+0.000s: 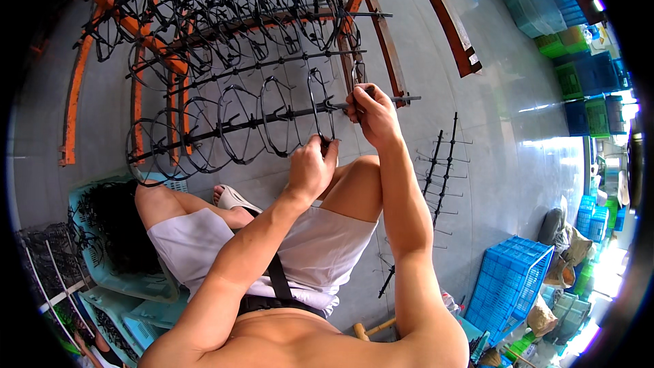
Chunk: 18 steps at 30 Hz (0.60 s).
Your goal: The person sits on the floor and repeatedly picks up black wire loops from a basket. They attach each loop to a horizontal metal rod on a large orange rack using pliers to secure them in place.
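A long black rod [238,125] with short side hooks lies across in front of me and carries several thin black oval loops, whose exact kind I cannot tell. My left hand [312,167] is closed, pinching the lower end of a narrow upright black loop [311,88] near the rod's right part. Close to the rod's right end, my right hand [376,117] is closed around a small black looped piece [359,71]. Its top shows above the fingers, while the rest is hidden in the hand.
An orange rack [139,34] beyond the rod holds many hanging black loops. At my left, a pale teal crate [160,286] holds black pieces. Spare hooked rods [446,160] lie on the floor to my right, near a blue crate [511,286]. More bins line the right side.
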Motion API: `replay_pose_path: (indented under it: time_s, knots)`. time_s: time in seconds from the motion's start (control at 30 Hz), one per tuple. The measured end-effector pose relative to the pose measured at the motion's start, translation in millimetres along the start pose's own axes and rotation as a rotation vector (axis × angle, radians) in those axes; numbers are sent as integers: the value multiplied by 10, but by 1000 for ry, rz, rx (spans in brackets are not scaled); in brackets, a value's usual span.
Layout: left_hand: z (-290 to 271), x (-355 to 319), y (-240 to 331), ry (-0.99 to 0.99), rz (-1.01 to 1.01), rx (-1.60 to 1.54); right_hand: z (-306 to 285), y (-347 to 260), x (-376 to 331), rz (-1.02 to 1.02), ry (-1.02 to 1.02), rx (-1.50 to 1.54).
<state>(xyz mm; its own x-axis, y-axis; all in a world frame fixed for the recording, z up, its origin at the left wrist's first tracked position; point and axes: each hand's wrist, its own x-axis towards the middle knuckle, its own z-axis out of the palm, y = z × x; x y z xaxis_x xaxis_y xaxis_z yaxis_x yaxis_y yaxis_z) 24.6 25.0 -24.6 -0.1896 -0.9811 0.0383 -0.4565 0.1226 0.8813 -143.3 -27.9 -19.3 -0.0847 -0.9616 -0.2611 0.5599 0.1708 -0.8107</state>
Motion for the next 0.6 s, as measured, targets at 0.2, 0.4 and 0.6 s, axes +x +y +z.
replay_pose_path:
  time_s: [0.2, 0.4, 0.6]
  knots:
    - [2, 26, 90, 27, -40, -50, -12, -192, -182, 202, 21, -50]
    - [14, 91, 27, 61, 6, 2, -12, -287, -222, 279, 75, -131]
    - [2, 74, 47, 27, -38, -4, 20, -373, -239, 270, 95, -171]
